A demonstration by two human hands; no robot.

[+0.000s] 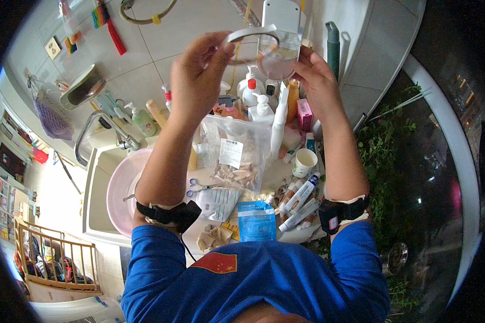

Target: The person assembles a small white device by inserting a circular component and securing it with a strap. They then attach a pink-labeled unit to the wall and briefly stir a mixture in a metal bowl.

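Both my hands are raised over the cluttered counter, close to the tiled wall. My left hand [203, 64] grips a roll of tape [243, 35] by its side, the fingers wrapped round the ring. From the roll a see-through strip of tape [280, 65] stretches across to my right hand [313, 75], which pinches its edge between thumb and fingers. Behind the strip stands a white device [281, 15] against the wall. Below my hands are several pump bottles [262, 110], and a clear plastic bag [242, 145] of brownish pieces with a white label.
A pink basin [118, 185] sits in the sink [94, 185] at left, beneath a curved faucet [83, 137]. Scissors [199, 188], a blue pouch [256, 220], a paper cup [305, 161] and several tubes [302, 194] lie nearer me. Plants [385, 161] grow at right.
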